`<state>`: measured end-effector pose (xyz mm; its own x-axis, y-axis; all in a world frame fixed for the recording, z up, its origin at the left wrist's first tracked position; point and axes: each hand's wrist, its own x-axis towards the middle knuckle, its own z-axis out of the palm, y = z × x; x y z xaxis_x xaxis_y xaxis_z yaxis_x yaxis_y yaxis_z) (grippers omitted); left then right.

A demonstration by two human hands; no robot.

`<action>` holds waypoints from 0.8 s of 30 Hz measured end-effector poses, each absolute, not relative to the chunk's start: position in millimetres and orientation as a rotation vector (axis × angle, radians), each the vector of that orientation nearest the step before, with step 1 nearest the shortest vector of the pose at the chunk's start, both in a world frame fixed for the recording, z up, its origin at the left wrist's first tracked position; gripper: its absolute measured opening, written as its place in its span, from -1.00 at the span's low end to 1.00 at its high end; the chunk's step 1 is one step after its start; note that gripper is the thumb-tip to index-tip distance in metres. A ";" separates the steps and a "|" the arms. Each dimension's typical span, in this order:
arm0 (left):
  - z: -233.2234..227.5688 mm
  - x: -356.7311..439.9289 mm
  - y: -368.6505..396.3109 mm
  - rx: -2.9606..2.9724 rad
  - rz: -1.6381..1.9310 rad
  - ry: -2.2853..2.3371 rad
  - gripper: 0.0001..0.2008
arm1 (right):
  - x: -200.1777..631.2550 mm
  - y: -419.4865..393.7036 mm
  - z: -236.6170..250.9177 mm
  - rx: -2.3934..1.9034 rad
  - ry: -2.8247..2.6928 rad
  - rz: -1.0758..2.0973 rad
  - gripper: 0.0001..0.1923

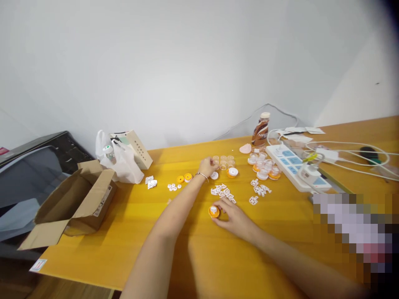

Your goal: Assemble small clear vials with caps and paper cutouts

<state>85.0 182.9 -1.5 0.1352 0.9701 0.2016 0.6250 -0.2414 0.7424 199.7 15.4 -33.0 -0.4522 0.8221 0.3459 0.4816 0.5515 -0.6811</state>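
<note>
My left hand (208, 167), with a bracelet at the wrist, reaches to the left end of a group of clear plastic cups (223, 161). Its fingers close on a clear cup there, partly hidden by the hand. Nearer to me, my right hand (230, 215) grips a round orange case (213, 212) between thumb and fingers, low over the table. A white piece sits in the middle of that case. Between the hands lies a pile of white cut-out plastic pieces (223, 192). A white disc (214, 175) and an orange case with a white disc (232, 172) lie beyond.
Orange rings (184, 178) and small white discs (172, 187) lie left of my arm. Clear-topped orange cases (263, 167), a brown bottle (261, 129) and a power strip (294, 166) with cables stand right. An open cardboard box (81, 199) and a plastic bag (126, 164) are at left.
</note>
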 end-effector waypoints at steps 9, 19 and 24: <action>48.9 39.0 114.7 1.848 1.116 1.244 -0.82 | 199.7 15.5 -28.6 -0.973 -1.889 0.992 -0.80; 135.4 -1.7 40.0 2.071 0.909 0.818 -0.79 | 188.9 31.0 32.3 -0.889 -1.449 1.495 -0.59; 151.7 3.0 32.2 2.123 1.150 0.838 -0.79 | 185.7 35.7 78.3 -0.757 -1.470 1.475 -0.59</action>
